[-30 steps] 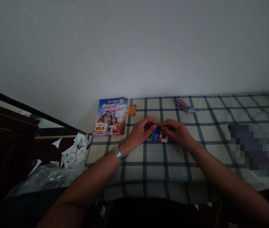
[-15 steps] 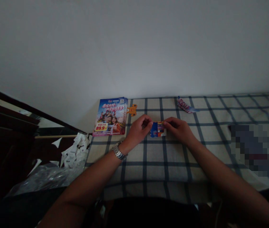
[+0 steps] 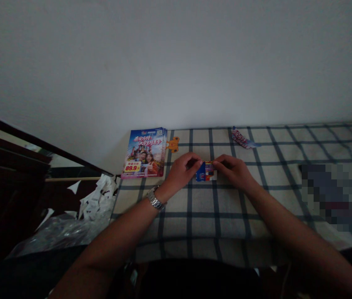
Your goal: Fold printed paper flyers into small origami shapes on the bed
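A small piece of printed paper (image 3: 206, 173), blue on its left side and many-coloured on its right, is held over the checked cloth (image 3: 176, 226). My left hand (image 3: 184, 169), with a metal watch (image 3: 155, 198) on the wrist, pinches its upper left corner. At the upper right edge, the thumb and fingers of my right hand (image 3: 233, 170) are closed on the same paper. It looks folded, though how many layers it has I cannot tell. Left of my hands lies a stack of printed flyers (image 3: 145, 153), with an orange bear-shaped piece (image 3: 172, 144) beside it.
A crumpled or folded printed strip (image 3: 243, 138) lies near the wall (image 3: 194, 66). Over on the right is a pixelated dark object (image 3: 334, 197). White paper scraps (image 3: 98, 197) and clear plastic (image 3: 60, 232) lie below the cloth's left edge.
Both hands keep their pinch on the paper. The paper has shifted very slightly down and left, and the fingers have moved a little along its upper edge.
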Demonstrator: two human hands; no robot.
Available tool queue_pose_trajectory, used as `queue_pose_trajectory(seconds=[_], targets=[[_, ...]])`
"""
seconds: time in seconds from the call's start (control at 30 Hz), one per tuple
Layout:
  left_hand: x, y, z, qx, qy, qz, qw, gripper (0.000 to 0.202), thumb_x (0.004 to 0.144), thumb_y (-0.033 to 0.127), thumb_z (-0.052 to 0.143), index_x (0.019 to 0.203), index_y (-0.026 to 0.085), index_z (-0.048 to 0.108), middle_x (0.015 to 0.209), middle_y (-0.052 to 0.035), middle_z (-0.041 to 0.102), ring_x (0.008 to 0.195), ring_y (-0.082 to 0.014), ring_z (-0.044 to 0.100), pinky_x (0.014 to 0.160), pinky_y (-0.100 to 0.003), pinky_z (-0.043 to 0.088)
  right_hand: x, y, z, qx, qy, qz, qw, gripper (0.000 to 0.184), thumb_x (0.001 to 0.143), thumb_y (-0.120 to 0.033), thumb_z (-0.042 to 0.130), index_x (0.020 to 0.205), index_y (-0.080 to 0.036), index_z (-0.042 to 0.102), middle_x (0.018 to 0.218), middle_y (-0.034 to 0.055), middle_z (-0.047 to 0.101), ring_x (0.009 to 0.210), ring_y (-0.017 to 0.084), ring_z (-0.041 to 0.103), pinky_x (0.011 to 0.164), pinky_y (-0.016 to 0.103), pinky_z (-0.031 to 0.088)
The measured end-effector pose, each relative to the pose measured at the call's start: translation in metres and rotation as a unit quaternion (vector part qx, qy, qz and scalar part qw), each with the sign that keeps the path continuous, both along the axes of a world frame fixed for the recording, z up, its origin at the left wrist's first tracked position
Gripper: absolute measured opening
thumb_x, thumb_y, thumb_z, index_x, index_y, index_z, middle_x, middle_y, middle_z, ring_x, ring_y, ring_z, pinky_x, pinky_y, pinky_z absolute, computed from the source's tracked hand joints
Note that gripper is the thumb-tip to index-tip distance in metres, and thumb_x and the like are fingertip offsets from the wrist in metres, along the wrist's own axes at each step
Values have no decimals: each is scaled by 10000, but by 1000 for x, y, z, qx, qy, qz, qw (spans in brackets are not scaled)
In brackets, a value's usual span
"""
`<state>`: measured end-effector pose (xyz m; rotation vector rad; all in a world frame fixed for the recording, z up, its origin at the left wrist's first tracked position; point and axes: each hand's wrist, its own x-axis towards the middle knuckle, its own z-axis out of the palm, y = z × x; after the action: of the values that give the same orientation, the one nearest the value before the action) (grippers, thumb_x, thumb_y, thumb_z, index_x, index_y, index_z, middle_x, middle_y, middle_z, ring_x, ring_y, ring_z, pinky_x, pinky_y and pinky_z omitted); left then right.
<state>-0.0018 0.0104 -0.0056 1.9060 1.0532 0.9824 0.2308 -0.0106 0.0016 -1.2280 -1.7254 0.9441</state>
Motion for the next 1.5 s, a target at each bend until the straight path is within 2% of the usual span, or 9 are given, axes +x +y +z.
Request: queue_pose_trajectory(seconds=[0.17,0.33,0.43,0.57,0.73,0.97,1.3,1.5], targets=[[-1,1,-3,-3,6,-1,1000,260,1014,453,609,994,205,683,928,-25,719,846,-177,676,782,-302,528,-1,0,-2,-14,8,1,1000,350,956,-551,660,862,-217,711,766,20,725,694,182,646,630,294,517],[1,-2,0,-4,11,-16,1000,197,1002,391,625,979,206,691,917,-16,713,837,-169,671,772,-291,522,-1,-1,-6,-26,22,39,999,300,978,-512,634,968,-227,724,882,34,762,801,207,700,720,320,563],[3,-4,3,0,14,-27,1000,172,995,360,627,960,205,693,897,-13,706,819,-167,660,754,-284,509,-2,-2,-8,-37,-1,54,998,288,974,-501,648,986,-229,743,905,38,775,787,211,707,707,325,565],[4,-6,3,5,25,-33,999,172,998,358,620,956,209,695,890,-7,700,809,-165,649,749,-283,496,-3,-3,-9,-29,-17,54,998,307,976,-512,640,950,-228,752,859,41,771,755,213,700,666,323,553],[4,-6,4,5,19,-39,999,173,1004,359,618,962,207,688,880,-4,685,796,-156,635,728,-274,488,-2,-2,-9,-23,-15,56,998,291,982,-493,638,954,-229,759,880,37,779,768,211,709,695,324,554],[5,-7,3,9,20,-50,999,189,1007,387,623,1013,216,703,960,-19,717,876,-175,668,796,-295,520,-3,-3,-7,-5,-28,46,999,317,977,-503,639,929,-218,770,866,40,783,761,206,709,696,312,551],[2,-5,5,8,10,-31,999,148,1001,332,630,994,206,708,964,-15,726,887,-163,680,817,-287,531,-1,-2,-8,-33,-4,57,998,320,975,-509,644,1036,-224,774,973,53,802,836,225,733,749,338,577],[0,-1,3,4,8,-20,1000,187,1004,371,634,990,204,715,971,-23,734,895,-167,690,807,-291,531,1,0,-8,-17,-9,33,999,293,971,-493,653,983,-229,779,936,43,803,840,224,734,755,335,574]])
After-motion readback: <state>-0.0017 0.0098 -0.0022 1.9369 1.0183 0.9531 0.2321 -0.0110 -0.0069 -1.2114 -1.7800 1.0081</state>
